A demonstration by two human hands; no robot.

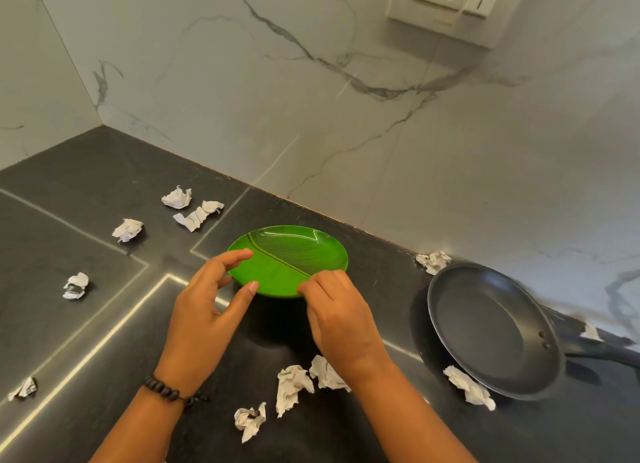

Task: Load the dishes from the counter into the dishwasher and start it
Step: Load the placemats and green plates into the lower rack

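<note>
Bright, even light; sharp focus. Glare streaks on dark tabletop (104,324), soft shadow under plate (294,255), wide-angle bending at edges.

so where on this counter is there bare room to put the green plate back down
Widest bare patch: the far left corner of the counter, behind the paper wads. Another lies between the green plate and the frying pan. Crowded: near edge under the wrists, with crumpled paper.
</note>
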